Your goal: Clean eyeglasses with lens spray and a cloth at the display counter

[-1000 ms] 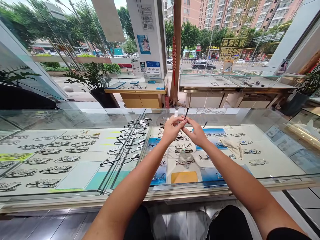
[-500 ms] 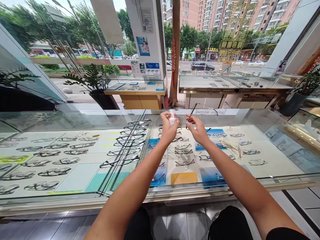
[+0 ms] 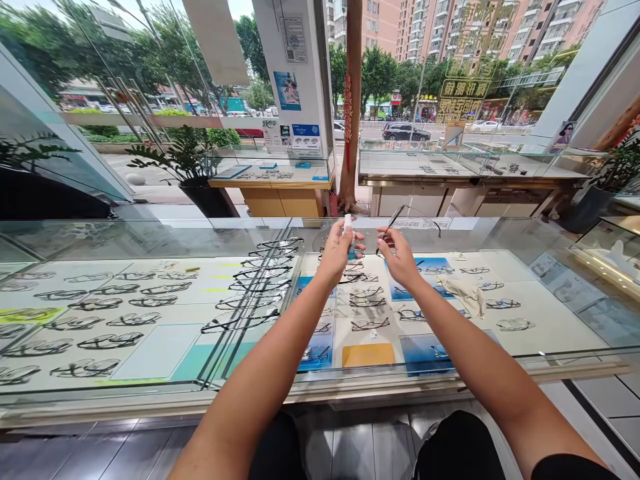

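Note:
Above the glass counter, my left hand (image 3: 339,251) is wrapped round a small white bottle (image 3: 348,224), whose top pokes up past the thumb; most of its body is hidden by the fingers. To its right, my right hand (image 3: 399,257) pinches a pair of thin dark-framed eyeglasses (image 3: 397,217) by the front. Their temples reach up and away to the right. The bottle and the eyeglasses are apart. Beyond and below both hands, more eyeglasses (image 3: 367,301) lie in the display case.
The glass display counter (image 3: 320,383) runs across in front of me. A row of eyeglasses (image 3: 260,287) stands on its top at left. A beige cloth (image 3: 465,297) lies at right, near blue cards (image 3: 425,353) and a yellow card (image 3: 369,355). Other showcases (image 3: 273,181) line the window.
My left hand has turned the white bottle, and its fingers now spread more to the right behind it. My right hand with the eyeglasses has shifted slightly right.

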### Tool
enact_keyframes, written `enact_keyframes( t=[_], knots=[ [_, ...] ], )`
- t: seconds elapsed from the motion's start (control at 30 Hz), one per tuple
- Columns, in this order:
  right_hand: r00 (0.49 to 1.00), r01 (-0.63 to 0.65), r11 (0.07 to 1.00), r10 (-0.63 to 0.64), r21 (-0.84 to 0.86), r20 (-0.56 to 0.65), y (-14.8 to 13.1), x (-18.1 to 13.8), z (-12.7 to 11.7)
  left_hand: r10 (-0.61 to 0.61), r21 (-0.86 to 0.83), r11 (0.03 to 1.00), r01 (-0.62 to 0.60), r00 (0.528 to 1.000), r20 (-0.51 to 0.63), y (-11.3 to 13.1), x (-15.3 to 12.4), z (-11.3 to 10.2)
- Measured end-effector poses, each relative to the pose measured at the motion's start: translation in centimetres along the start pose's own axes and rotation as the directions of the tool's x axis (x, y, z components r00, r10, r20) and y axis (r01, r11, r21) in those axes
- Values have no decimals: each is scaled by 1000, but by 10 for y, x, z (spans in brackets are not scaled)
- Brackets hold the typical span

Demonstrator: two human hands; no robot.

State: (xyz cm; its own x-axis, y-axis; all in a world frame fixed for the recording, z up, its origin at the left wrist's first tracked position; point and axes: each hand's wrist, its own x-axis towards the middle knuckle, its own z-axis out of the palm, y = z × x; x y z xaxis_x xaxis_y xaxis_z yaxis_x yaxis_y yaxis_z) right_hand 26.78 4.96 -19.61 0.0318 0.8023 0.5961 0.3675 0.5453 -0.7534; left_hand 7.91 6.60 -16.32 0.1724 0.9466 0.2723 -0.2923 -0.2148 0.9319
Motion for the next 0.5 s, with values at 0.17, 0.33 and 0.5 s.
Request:
enact_keyframes(
  t=[0.17,0.33,0.5],
  knots=[
    [999,-33,999,33,14,12,-4,0,-1,-139,-94,984,152,981,131,10,-5,1],
    [996,-76,997,75,32,45,-9,-1,-2,-220,-86,965,248,943,251,22,-8,-3],
    [987,-87,983,62,163,151,-17,-1,-3,-165,-14,985,172,964,209,23,-5,-3]
  ],
)
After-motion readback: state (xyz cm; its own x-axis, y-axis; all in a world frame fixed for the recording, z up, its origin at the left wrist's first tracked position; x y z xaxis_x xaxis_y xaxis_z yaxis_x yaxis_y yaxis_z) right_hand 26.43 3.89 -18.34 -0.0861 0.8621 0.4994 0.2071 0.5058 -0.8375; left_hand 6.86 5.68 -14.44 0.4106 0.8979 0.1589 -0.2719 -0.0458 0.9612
